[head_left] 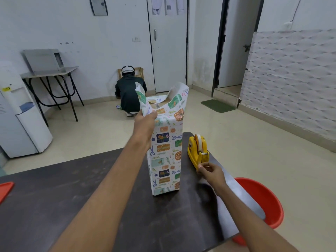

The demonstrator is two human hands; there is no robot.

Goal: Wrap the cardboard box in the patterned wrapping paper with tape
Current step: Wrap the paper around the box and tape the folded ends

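A tall cardboard box (156,105) stands upright on the dark table (72,193), wrapped around its sides in white patterned wrapping paper (166,151). The paper's top end is unfolded, with flaps sticking up and brown cardboard showing inside. My left hand (145,124) grips the paper at the upper left edge of the box. My right hand (211,170) pinches the end of the tape at the cutter of a yellow tape dispenser (197,150), which sits just right of the box.
A white sheet of paper (234,206) lies along the table's right edge. An orange stool (263,199) stands beside the table on the right. An orange object (5,190) is at the left edge. A person (128,93) crouches on the floor beyond.
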